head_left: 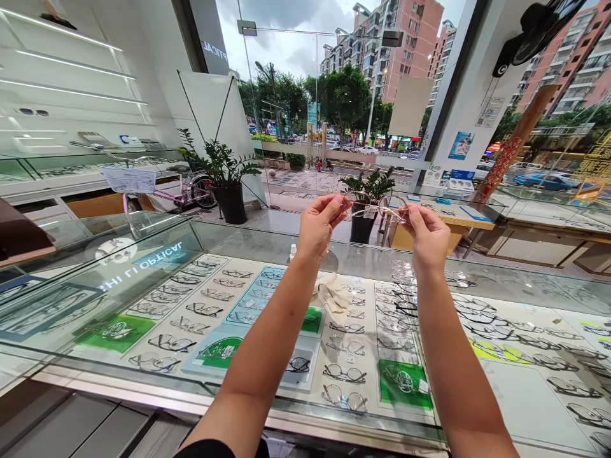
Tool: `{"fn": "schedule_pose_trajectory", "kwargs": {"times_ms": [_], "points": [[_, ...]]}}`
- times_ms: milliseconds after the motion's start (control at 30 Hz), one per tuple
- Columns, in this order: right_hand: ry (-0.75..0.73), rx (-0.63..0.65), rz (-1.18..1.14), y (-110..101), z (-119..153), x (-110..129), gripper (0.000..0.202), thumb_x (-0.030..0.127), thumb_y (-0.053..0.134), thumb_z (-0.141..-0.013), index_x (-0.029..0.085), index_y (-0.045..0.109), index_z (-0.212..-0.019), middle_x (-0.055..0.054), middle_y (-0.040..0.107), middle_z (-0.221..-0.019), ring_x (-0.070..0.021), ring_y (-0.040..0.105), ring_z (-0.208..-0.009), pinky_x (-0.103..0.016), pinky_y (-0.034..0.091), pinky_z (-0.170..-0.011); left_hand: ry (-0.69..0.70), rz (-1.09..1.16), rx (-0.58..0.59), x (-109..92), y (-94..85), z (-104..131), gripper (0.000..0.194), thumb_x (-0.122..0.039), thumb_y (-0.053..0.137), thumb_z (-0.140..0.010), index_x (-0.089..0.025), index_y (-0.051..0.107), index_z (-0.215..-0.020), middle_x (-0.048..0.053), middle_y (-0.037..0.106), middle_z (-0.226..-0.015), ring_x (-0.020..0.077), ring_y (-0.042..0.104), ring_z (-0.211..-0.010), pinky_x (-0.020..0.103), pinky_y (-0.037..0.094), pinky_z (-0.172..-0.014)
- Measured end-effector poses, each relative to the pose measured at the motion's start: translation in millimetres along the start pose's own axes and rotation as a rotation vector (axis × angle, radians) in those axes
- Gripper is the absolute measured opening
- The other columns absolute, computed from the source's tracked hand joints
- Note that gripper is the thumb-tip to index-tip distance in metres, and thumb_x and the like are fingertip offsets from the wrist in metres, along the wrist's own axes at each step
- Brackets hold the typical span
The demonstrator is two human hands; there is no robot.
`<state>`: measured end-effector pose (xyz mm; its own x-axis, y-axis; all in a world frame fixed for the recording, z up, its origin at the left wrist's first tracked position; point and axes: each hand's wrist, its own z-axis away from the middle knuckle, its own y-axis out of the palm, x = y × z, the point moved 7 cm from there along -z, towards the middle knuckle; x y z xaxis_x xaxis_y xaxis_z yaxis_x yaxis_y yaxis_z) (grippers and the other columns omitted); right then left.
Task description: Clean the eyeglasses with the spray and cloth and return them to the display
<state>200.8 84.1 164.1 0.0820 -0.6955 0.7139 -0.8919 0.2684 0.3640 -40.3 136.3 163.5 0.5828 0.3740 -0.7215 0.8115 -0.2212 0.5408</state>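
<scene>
A pair of thin-rimmed eyeglasses (390,208) is raised above the glass display counter, held between both hands. My left hand (321,219) pinches its left end with thumb and fingers. At the other end, my right hand (426,234) has its fingers closed on the frame. A crumpled cream cloth (334,298) lies on the counter between my forearms, with a small white bottle (293,252) just behind it. To the right of the cloth, beside my right forearm, several clear and black glasses (405,299) are bunched together.
The glass display counter (191,381) spans the foreground, with rows of eyeglasses (205,310) and green cards (117,334) inside. Beyond it stand potted plants (231,202), a pink bicycle (179,191) and a glass door front. Another counter (539,238) is at the right.
</scene>
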Motion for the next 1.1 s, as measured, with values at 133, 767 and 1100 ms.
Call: {"fn": "schedule_pose_trajectory", "kwargs": {"times_ms": [133, 767, 1100], "points": [[0.117, 0.013, -0.094, 0.3, -0.7, -6.1, 0.026, 0.043, 0.084, -0.08, 0.022, 0.081, -0.096, -0.005, 0.082, -0.095, -0.0176, 0.078, -0.087, -0.03, 0.063, -0.079, 0.035, -0.054, -0.01, 0.5, -2.0, -0.9, 0.036, -0.042, 0.093, -0.07, -0.019, 0.075, -0.092, 0.005, 0.08, -0.1, 0.0179, 0.077, -0.098, 0.027, 0.057, -0.087], [0.246, 0.142, 0.017, -7.9, -9.4, -17.4, 0.018, 0.033, 0.079, -0.078, 0.023, 0.081, -0.094, -0.004, 0.082, -0.095, -0.0192, 0.077, -0.087, -0.039, 0.061, -0.094, -0.067, -0.082, -0.081, 11.1, -6.5, 0.5, 0.034, -0.035, 0.092, -0.07, -0.017, 0.076, -0.093, 0.009, 0.081, -0.1, 0.0193, 0.078, -0.093, 0.035, 0.06, -0.093], [0.156, 0.551, 0.311, 12.9, 3.0, -11.6, 0.027, 0.044, 0.084, -0.078, 0.022, 0.082, -0.093, -0.008, 0.081, -0.107, -0.0205, 0.072, -0.096, -0.039, 0.057, -0.092, -0.033, -0.288, 0.089, 11.1, 12.3, 8.2, 0.039, -0.043, 0.095, -0.066, -0.016, 0.08, -0.089, 0.011, 0.081, -0.091, 0.0203, 0.078, -0.085, 0.033, 0.061, -0.085]]}}
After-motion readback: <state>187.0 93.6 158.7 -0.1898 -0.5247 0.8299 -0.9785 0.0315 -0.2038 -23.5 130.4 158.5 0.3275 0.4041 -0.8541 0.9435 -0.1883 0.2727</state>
